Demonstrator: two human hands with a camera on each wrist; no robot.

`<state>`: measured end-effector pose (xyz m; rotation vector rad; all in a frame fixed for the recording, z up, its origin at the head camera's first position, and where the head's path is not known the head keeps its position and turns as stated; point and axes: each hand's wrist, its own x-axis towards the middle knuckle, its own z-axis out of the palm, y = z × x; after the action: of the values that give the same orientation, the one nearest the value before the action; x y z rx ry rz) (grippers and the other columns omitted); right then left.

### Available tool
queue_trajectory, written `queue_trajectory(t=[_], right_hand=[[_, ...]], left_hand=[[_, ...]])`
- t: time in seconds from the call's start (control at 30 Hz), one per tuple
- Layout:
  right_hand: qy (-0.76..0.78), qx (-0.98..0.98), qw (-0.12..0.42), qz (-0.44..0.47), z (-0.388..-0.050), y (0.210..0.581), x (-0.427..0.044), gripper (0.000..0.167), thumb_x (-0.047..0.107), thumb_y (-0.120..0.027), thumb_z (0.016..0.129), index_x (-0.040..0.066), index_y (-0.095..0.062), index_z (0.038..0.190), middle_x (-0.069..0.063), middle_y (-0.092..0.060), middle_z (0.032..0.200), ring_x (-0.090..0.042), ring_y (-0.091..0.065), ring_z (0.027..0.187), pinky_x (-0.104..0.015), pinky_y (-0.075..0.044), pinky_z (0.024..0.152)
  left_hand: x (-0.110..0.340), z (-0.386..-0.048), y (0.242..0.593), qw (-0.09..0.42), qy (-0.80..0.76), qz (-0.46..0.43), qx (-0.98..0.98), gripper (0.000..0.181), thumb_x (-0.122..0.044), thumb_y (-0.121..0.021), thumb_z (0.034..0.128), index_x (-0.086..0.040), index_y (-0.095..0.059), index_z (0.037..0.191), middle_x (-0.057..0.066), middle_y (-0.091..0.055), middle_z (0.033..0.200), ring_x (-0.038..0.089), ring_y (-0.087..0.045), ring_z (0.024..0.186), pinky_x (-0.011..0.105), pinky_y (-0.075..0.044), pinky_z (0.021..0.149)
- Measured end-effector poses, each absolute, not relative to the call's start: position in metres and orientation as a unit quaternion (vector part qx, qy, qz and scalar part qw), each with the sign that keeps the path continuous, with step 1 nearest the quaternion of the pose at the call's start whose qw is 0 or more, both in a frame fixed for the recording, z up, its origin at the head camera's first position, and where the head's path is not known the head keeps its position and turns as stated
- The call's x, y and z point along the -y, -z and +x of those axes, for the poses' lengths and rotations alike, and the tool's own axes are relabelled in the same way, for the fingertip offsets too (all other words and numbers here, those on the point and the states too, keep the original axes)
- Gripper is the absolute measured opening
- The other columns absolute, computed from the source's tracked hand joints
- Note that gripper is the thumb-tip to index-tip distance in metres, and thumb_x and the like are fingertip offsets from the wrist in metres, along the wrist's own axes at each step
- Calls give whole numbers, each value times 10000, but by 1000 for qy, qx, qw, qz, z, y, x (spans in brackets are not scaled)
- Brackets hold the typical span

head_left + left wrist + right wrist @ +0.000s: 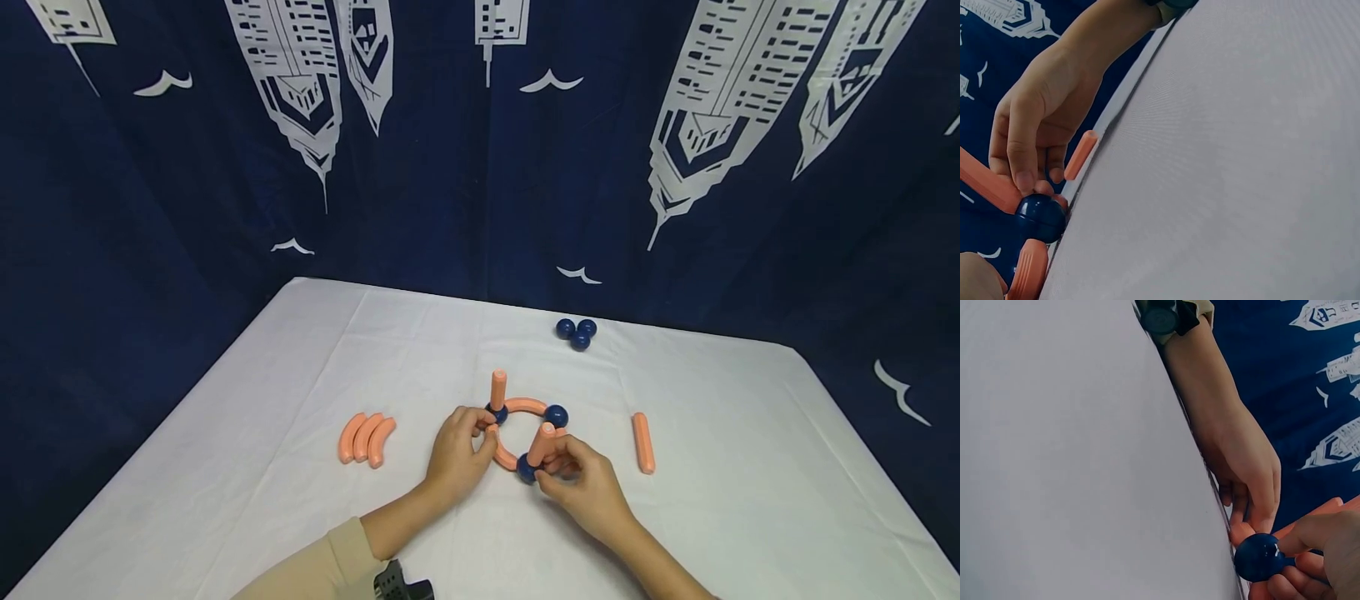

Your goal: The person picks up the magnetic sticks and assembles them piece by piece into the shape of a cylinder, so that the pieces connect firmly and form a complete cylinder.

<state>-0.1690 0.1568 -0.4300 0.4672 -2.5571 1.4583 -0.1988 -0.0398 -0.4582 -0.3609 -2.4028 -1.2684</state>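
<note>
A ring of curved orange rods and blue balls lies mid-table. Upright straight orange rods stand on its left-back ball and its front ball. My left hand pinches the curved rod on the left side of the ring, its fingers beside the left-back ball. With thumb and fingers my right hand grips the front ball, just below its upright rod. That ball shows between the right thumb and fingers in the right wrist view. The right fingers partly hide the ring's right side.
Three loose blue balls sit together at the back. Three curved orange rods lie side by side on the left. One straight orange rod is to the right. A dark patterned curtain hangs behind the white-covered table.
</note>
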Motion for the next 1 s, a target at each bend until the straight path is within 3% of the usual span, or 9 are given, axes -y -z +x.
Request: queue_trajectory(t=[0.5,1.0], right_hand=[[-521,837,60,157,-161,427,-146,279,-91,-767,744,63,-657,949,26,-616,833,-103,-574,732,-256,-517,682],[-530,832,28,162,-157,426,-142,240,-52,-726,800,8,-643,1017,-42,-653,932,-110,-606,784,-244,-528,698]], left_hand=[[41,-201,460,202,457,-159,852,209,-35,-616,867,-56,-709,1053,22,-687,1039,185,-632,954,381,-482,845],[40,-199,457,185,400,-179,880,327,-51,-553,914,-98,-695,1204,14,-672,1211,232,-609,1079,455,-443,856]])
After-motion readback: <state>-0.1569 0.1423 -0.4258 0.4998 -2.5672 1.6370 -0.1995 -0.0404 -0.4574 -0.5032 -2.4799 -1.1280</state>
